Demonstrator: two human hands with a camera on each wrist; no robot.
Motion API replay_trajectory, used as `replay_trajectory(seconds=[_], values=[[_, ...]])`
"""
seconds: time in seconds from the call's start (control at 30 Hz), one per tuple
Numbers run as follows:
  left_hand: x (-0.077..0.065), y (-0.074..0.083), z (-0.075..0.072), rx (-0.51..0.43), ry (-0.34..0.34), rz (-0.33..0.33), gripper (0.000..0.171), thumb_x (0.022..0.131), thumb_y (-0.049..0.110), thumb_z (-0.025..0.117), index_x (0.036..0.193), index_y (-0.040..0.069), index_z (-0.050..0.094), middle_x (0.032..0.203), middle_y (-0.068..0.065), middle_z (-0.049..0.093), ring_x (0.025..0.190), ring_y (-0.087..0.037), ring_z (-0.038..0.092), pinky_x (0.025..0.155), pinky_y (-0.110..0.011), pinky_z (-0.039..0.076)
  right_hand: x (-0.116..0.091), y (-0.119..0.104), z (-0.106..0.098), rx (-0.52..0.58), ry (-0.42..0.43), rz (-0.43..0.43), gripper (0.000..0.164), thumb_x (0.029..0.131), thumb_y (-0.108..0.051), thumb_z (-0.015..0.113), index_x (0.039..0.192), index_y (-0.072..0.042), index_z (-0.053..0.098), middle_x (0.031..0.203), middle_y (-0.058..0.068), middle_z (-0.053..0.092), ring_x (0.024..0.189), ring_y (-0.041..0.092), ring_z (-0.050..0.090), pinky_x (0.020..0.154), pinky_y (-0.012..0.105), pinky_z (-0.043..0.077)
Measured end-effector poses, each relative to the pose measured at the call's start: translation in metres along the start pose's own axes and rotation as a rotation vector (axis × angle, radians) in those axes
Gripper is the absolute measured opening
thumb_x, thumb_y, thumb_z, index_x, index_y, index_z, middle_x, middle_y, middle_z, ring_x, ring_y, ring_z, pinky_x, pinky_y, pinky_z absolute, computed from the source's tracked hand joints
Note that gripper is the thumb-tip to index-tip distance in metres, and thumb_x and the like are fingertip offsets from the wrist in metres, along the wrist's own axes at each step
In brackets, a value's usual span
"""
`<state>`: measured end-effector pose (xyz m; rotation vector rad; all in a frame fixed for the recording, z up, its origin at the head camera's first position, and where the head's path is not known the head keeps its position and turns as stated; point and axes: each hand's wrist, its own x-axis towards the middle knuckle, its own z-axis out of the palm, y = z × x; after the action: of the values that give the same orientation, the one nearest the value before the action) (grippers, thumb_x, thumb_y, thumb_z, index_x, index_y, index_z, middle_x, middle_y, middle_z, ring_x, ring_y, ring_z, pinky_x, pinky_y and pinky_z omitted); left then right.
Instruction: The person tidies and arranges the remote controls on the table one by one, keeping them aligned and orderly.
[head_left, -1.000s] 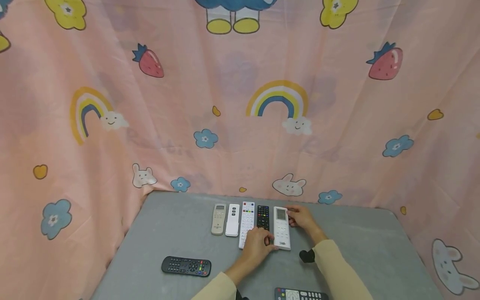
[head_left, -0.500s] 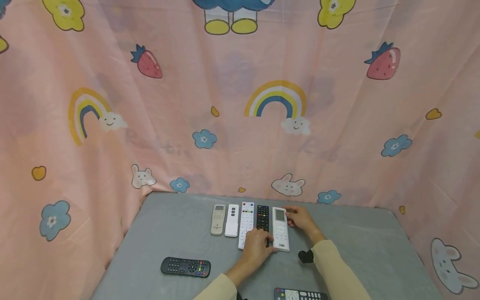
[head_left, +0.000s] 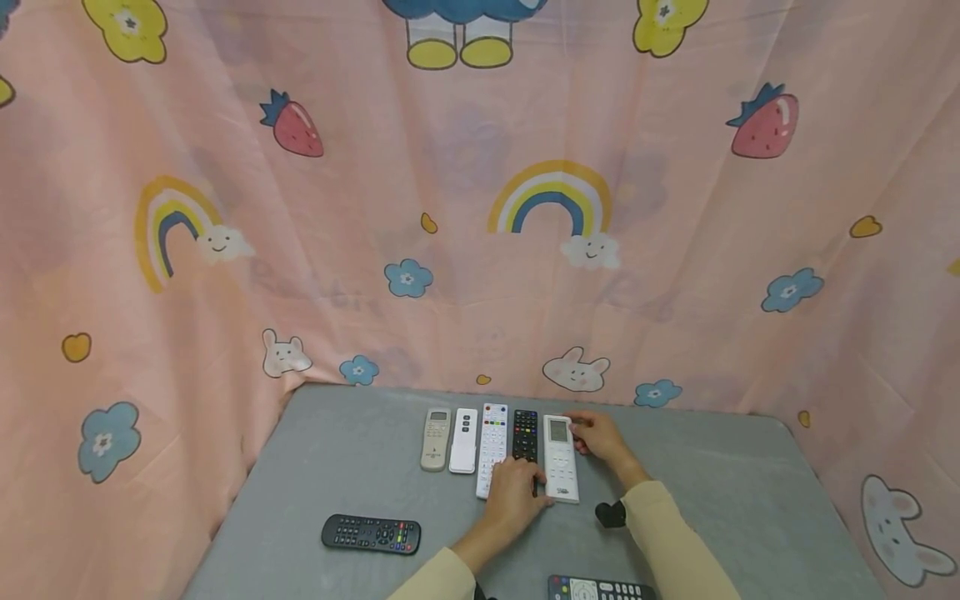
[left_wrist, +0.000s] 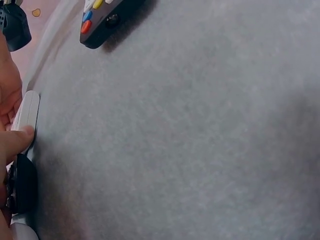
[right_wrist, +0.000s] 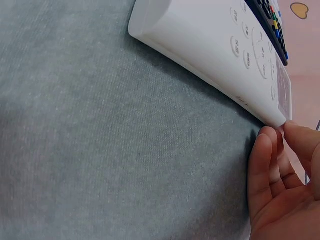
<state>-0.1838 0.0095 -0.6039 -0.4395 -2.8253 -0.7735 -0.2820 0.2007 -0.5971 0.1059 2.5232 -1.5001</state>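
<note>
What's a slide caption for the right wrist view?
Right hand touching the edge of a white remote on a grey table.

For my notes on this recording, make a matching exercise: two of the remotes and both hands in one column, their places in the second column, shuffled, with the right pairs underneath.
Things
1. beige remote
2. right hand
3. white screened remote
4. left hand

Places (head view)
A. at the near end of the white screened remote
B. right end of the row of remotes
C. left end of the row of remotes
D. at the far corner of the white screened remote, next to its screen

Right pairs: 1-C, 2-D, 3-B, 4-A
</note>
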Motion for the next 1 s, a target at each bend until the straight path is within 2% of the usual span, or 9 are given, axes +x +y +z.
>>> replay_trajectory(seconds=[0.17,0.3,0.4,0.5,0.67,0.77,0.93,1.0], values=[[-0.001,0.002,-0.002,0.020,0.000,-0.004,0.033,0.061,0.038,0.092,0.085,0.026,0.073,0.065,0.016,0.056,0.068,-0.002,0.040,0.065,-0.020,0.029,-0.002,-0.001,0.000,-0.015,-0.004,-0.003,0.035,0.098,-0.004,0.054,0.132,0.003,0.058,0.077,0.007,0.060,0.060,0.010,0.054,0.053,0.020,0.049],[-0.001,0.005,-0.009,-0.003,-0.003,0.019,0.032,0.063,0.037,0.092,0.087,0.026,0.074,0.064,0.016,0.053,0.065,0.000,0.036,0.062,-0.016,0.027,-0.009,-0.007,-0.006,-0.089,-0.010,-0.021,0.038,0.098,-0.007,0.054,0.134,0.005,0.055,0.082,0.011,0.063,0.061,0.012,0.057,0.056,0.024,0.051],[-0.004,0.007,-0.018,-0.062,-0.007,0.080,0.030,0.066,0.033,0.091,0.089,0.026,0.074,0.067,0.015,0.053,0.066,0.001,0.035,0.061,-0.014,0.027,-0.017,-0.011,-0.012,-0.165,-0.003,-0.064,0.038,0.096,-0.008,0.055,0.132,0.007,0.054,0.081,0.012,0.063,0.062,0.013,0.056,0.056,0.026,0.048],[-0.011,0.007,-0.029,-0.149,-0.035,0.146,0.029,0.069,0.027,0.089,0.094,0.024,0.074,0.072,0.012,0.057,0.069,0.002,0.040,0.063,-0.010,0.031,-0.029,-0.014,-0.019,-0.223,-0.007,-0.142,0.038,0.095,-0.007,0.057,0.130,0.008,0.055,0.081,0.012,0.064,0.064,0.013,0.056,0.057,0.026,0.045],[-0.030,0.003,-0.041,-0.291,-0.140,0.245,0.036,0.076,0.022,0.085,0.109,0.024,0.070,0.087,0.008,0.064,0.080,0.004,0.051,0.073,-0.008,0.043,-0.066,-0.018,-0.030,-0.260,-0.040,-0.235,0.040,0.094,-0.008,0.061,0.131,0.007,0.056,0.099,0.018,0.067,0.080,0.018,0.061,0.065,0.028,0.048],[-0.043,-0.002,-0.042,-0.335,-0.195,0.300,0.042,0.078,0.026,0.083,0.117,0.026,0.067,0.093,0.009,0.064,0.086,0.007,0.052,0.078,-0.008,0.045,-0.093,-0.014,-0.037,-0.273,-0.062,-0.208,0.042,0.095,-0.014,0.064,0.133,0.002,0.057,0.106,0.016,0.067,0.084,0.018,0.061,0.067,0.027,0.049],[-0.063,-0.008,-0.039,-0.320,-0.215,0.404,0.054,0.076,0.036,0.084,0.125,0.023,0.063,0.101,0.007,0.067,0.094,0.003,0.055,0.087,-0.011,0.044,-0.134,0.003,-0.048,-0.272,-0.122,-0.143,0.048,0.093,-0.023,0.068,0.137,-0.005,0.056,0.111,0.010,0.067,0.090,0.013,0.061,0.071,0.023,0.051],[-0.070,-0.010,-0.036,-0.313,-0.233,0.425,0.059,0.076,0.038,0.084,0.128,0.022,0.061,0.106,0.007,0.068,0.100,0.000,0.056,0.091,-0.014,0.044,-0.149,0.013,-0.054,-0.243,-0.163,-0.121,0.053,0.093,-0.025,0.068,0.139,-0.004,0.053,0.116,0.012,0.065,0.093,0.014,0.062,0.074,0.023,0.052]])
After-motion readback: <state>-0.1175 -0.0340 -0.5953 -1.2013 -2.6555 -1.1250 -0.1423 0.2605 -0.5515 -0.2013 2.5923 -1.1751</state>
